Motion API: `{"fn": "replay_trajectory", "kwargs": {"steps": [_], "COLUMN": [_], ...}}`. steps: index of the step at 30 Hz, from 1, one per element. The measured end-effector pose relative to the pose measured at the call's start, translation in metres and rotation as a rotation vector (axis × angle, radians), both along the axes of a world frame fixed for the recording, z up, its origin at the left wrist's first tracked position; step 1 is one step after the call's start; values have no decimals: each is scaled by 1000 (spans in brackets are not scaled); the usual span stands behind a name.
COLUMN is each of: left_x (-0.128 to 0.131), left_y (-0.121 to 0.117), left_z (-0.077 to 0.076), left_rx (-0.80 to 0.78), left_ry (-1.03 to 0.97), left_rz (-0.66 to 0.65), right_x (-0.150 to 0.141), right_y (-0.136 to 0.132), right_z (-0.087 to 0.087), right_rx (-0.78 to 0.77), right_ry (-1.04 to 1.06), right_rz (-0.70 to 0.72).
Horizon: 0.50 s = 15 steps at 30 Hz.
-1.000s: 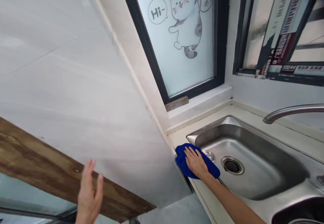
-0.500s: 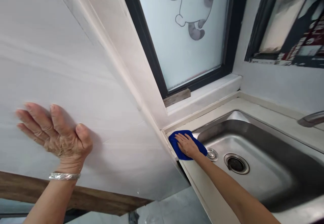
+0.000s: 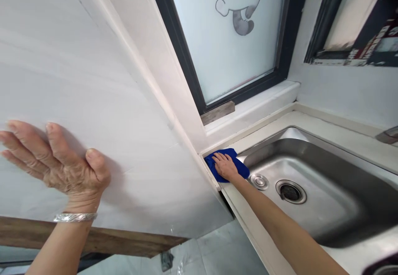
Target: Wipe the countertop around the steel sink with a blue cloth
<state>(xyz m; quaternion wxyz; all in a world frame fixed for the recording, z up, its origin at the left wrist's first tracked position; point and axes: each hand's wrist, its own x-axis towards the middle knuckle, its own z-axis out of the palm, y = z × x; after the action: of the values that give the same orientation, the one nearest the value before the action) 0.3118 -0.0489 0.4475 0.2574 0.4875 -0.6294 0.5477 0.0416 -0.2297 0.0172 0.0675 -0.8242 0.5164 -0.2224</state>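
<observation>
Head view: right hand (image 3: pixel 224 166) flat, fingers together, palm pressed down on blue cloth (image 3: pixel 239 168), not gripping it. Cloth lies under and around that hand, on the pale counter (image 3: pixel 248 221) at the sink's near-left corner, just beside the white wall panel (image 3: pixel 102 100). Steel sink (image 3: pixel 326 183) right of the hand; small round fitting (image 3: pixel 259 181) just right of the cloth, drain (image 3: pixel 290 191) further right. Left hand (image 3: pixel 59 163) spread open, palm flat against the wall panel, holding nothing; silver bracelet (image 3: pixel 74 217) on its wrist. Wood strip (image 3: pixel 102 242) along the panel's lower edge, below that hand. Frosted window (image 3: pixel 236 51) with cat decal (image 3: pixel 241 7) above and beyond the right hand, dark frame, white sill (image 3: pixel 264 100). Faucet tip (image 3: pixel 388 135) at far right edge. Tiled floor (image 3: pixel 217 254) below the counter edge.
</observation>
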Motion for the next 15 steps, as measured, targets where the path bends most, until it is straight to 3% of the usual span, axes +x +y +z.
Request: {"fn": "replay_trajectory", "kwargs": {"steps": [7,15], "left_x": [-10,-10], "left_y": [0,0], "left_z": [-2,-7], "left_rx": [-16,-44], "left_ry": [25,95], "left_rz": [-45,-88], "right_x": [-28,-81], "right_y": [31,134], "right_z": [3,17], "right_rx": [-6,-55], "right_ry": [39,81], "right_rz": [173,265]}}
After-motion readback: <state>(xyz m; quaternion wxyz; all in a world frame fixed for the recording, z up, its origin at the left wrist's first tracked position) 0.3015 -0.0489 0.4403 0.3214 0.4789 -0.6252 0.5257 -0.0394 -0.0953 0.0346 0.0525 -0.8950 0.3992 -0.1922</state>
